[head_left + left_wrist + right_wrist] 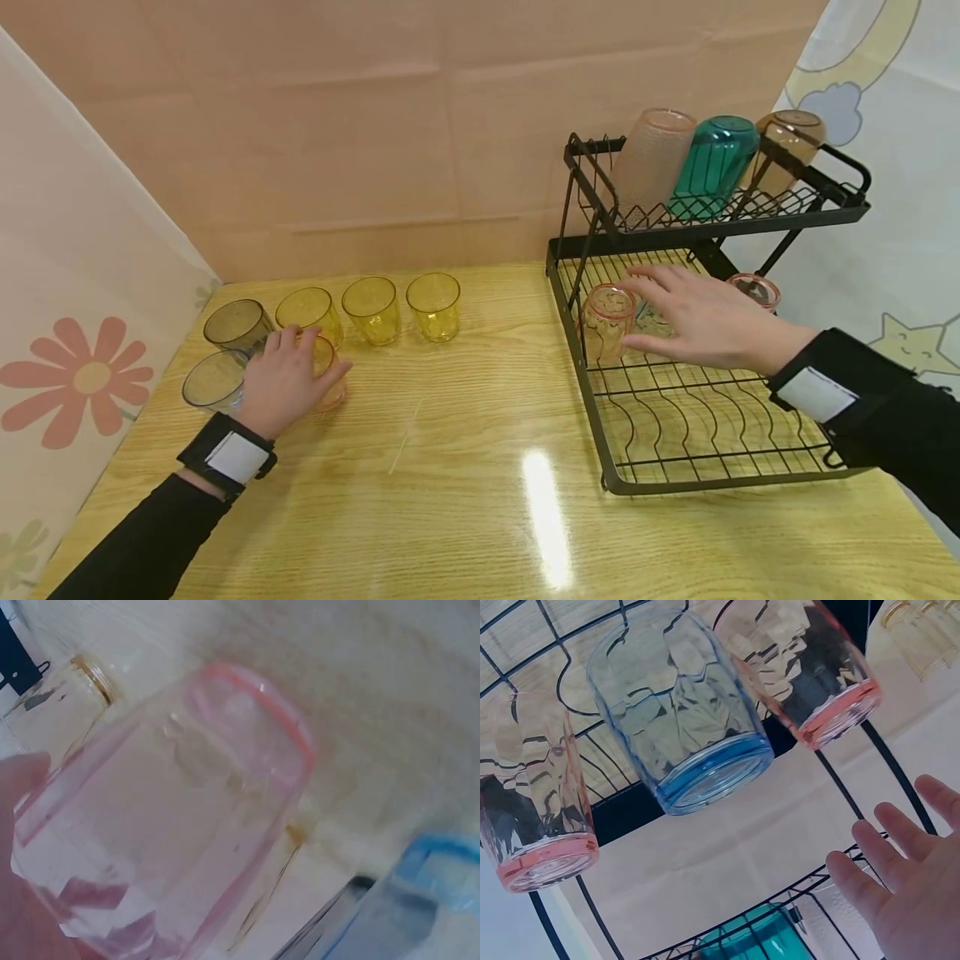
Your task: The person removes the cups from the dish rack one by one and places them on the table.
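My left hand (281, 375) grips a pink-tinted glass (333, 392) standing among the glasses on the left of the table. In the left wrist view that pink glass, rim upward, fills the middle, with finger skin along its left side. Over the black dish rack (611, 442), my right hand (716, 325) has its fingers spread and holds nothing. Close to its fingertips stands an upside-down pink glass (609, 325) on the rack's lower tier. The right wrist view has a blue glass (679, 712) between that glass and another pink glass (540, 802), all bottoms up.
Three yellow glasses (373, 312) stand in a row at the back left. A grey glass (238, 325) and a bluish clear glass (213, 382) are beside the left hand. On the rack's upper shelf sit upside-down pink (654, 162), teal (714, 167) and amber (787, 154) tumblers.
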Motion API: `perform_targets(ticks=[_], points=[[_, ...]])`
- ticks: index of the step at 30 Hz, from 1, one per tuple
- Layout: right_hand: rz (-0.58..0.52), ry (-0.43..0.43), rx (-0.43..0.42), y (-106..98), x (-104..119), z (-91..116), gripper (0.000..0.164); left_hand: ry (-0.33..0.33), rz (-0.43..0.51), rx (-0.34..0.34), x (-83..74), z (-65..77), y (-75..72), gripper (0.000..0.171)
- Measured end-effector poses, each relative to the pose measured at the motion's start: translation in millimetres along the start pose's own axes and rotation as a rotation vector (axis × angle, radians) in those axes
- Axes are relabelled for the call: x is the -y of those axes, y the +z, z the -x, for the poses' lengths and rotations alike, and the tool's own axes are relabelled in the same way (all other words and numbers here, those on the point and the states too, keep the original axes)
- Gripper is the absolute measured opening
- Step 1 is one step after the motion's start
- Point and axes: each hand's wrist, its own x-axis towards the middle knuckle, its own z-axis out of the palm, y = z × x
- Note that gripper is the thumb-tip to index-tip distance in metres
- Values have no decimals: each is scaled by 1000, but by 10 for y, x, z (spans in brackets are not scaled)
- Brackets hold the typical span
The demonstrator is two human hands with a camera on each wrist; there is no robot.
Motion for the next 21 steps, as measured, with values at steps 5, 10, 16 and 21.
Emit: perform_targets(ticks=[5,10,16,21], points=[[0,10,2,5,-50,-38,79,86,-127,-44,-9,-65,-73,80],[-8,23,1,14,-53,-99,82,153,-203,-71,-50,-193,-166,89],[-31,79,40,47,-21,-210,87,206,-231,-86,-215,-366,-211,84],[-43,110,61,110,7,-319,91,246,-233,-116,-442,-504,-241,87]])
